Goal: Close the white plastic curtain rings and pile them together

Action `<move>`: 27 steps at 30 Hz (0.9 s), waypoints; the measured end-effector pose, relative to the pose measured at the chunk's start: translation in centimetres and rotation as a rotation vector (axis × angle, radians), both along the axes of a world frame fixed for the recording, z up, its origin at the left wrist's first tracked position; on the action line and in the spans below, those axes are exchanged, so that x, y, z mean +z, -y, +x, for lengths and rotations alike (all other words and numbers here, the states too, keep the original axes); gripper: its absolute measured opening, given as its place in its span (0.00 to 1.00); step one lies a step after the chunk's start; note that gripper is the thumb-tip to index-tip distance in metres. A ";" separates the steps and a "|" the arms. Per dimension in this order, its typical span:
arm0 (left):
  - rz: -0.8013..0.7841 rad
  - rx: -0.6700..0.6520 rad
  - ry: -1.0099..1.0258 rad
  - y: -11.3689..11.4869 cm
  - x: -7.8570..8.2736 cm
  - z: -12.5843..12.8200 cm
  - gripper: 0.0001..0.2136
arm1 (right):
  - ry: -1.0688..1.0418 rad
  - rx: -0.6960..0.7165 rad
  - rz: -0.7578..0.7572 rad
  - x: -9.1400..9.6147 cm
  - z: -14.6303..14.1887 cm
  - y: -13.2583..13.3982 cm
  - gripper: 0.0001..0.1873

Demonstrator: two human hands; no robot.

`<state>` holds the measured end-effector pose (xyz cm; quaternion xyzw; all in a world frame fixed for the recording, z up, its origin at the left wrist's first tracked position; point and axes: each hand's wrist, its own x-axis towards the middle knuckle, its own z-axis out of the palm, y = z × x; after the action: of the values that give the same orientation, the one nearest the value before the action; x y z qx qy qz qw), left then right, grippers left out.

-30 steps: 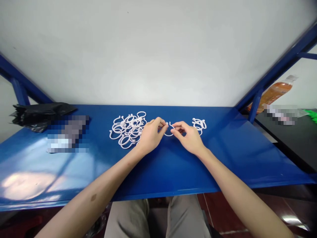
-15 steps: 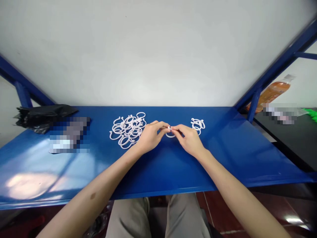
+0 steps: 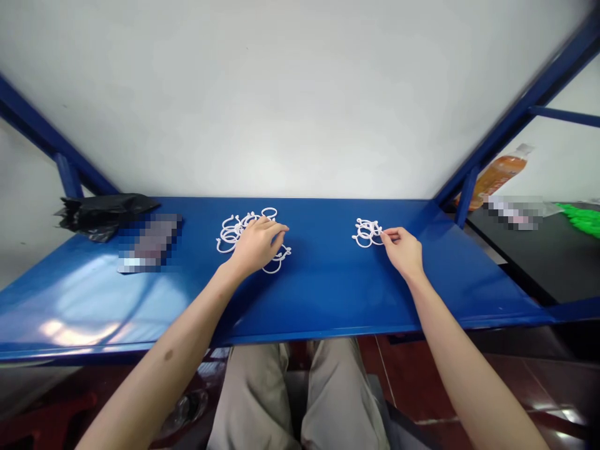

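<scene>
My left hand [image 3: 257, 245] is over the larger pile of thin white rings [image 3: 230, 234], covering part of it. Its fingers are apart from the thumb, and no ring shows between them. At the smaller cluster of white rings [image 3: 369, 229] on the right, my right hand [image 3: 404, 252] pinches the edge of a white ring [image 3: 377, 243] between thumb and fingertips. That ring lies against the others. Many of the rings have a gap with small knobs at the ends.
The blue table [image 3: 319, 294] meets a pale wall [image 3: 300, 112] at the back. On the left lie a black plastic bag [image 3: 105, 212] and a blurred-out flat object [image 3: 152, 242]. Blue frame bars [image 3: 464, 199] rise at both sides. A bottle [image 3: 499, 178] leans beyond the right bar.
My hands have parted from the middle, where both held a white ring. The left hand has moved left over the pile; the right has carried a ring to the right cluster.
</scene>
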<state>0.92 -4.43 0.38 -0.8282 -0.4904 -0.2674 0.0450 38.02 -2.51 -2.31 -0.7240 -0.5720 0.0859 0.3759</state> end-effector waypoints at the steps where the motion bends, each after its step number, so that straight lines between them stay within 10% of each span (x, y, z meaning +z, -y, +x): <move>1: -0.009 -0.009 -0.011 0.1 -0.2 0.0 0.14 | -0.006 -0.004 0.006 0.0 0.0 0.1 0.10; 27: -0.191 -0.127 -0.081 0.4 -0.6 -0.3 0.19 | 0.072 0.007 0.015 -0.4 -0.3 -0.2 0.11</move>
<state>0.64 -4.86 -0.19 -0.8684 -0.4578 -0.1879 -0.0314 37.75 -2.33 -2.74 -0.7219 -0.5883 0.0567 0.3600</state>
